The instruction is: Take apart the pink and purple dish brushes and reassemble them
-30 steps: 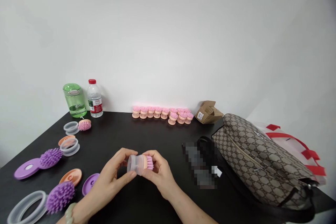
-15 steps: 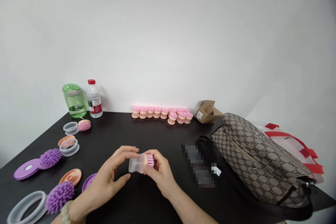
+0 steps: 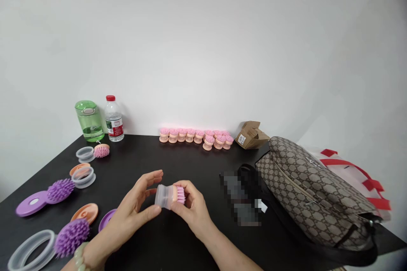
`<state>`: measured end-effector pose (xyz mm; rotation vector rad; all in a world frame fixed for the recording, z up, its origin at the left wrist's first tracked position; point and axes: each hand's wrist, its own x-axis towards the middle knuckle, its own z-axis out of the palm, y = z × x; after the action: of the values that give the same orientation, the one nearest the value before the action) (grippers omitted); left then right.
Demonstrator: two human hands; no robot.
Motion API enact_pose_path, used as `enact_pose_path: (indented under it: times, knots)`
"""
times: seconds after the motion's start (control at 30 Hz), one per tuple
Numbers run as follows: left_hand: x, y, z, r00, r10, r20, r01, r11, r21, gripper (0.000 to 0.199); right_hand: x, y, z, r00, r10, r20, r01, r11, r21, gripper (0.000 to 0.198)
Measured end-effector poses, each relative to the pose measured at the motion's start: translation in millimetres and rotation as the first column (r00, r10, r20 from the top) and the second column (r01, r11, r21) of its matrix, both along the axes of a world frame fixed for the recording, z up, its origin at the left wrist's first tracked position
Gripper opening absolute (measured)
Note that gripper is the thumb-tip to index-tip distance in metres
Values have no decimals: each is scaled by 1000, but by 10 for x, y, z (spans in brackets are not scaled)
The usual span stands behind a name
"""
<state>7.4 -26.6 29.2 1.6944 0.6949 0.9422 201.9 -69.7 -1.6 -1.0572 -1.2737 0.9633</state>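
My right hand [image 3: 193,203] grips a small round scalp brush [image 3: 175,195] with pink bristles and a peach-coloured base, its bristles pointing right. A translucent sleeve [image 3: 163,196] sits around the brush's left side. My left hand [image 3: 138,203] is beside that sleeve, fingers apart, with the thumb tip close against it; whether it touches, I cannot tell. Left of that hand lie a purple bristle head [image 3: 72,237], an orange disc [image 3: 85,214], a purple disc [image 3: 106,219] partly hidden by the hand, and a large translucent ring [image 3: 33,250].
Assembled pink brushes [image 3: 190,136] stand along the wall. Further left are a green container [image 3: 90,123], a water bottle [image 3: 114,120], a pink brush head [image 3: 101,150] and translucent rings [image 3: 83,178]. On the right are a cardboard box [image 3: 251,136] and a patterned bag [image 3: 314,194].
My left fingers have lifted away from the top of the translucent sleeve and spread, while the thumb has moved in toward it. The right hand keeps its grip on the brush.
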Motion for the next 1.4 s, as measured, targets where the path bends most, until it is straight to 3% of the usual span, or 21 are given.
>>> enact_pose_path:
  times: [0.13, 0.23, 0.4, 0.5, 0.77, 1.2, 1.4]
  knots:
    - [18, -2, 9, 994, 16, -110, -23, 998, -62, 32, -17, -7, 22, 1000, 6, 29, -6, 1000, 12, 35]
    - [20, 1, 40, 997, -16, -78, 14, 1000, -22, 28, -18, -10, 23, 999, -15, 30, 15, 1000, 15, 39]
    - [8, 32, 20, 994, 40, -106, -27, 993, 116, 30, -16, -7, 9, 998, -35, 60, 34, 999, 22, 38]
    - [21, 53, 4, 980, 97, -172, -75, 989, 130, 32, -14, -7, 5, 994, -44, 95, 42, 999, 29, 38]
    - [42, 65, 28, 959, 37, -281, -10, 995, 96, 33, 13, -17, 9, 975, -73, 211, 47, 991, 123, 37]
    - [61, 39, -240, 907, 142, -396, 50, 898, 438, 36, -20, -18, -41, 916, -106, 386, 11, 971, 240, 46]
    - [78, 12, -303, 905, 173, -389, 57, 856, 514, 56, -49, -22, -88, 888, -117, 444, 24, 977, 210, 61]
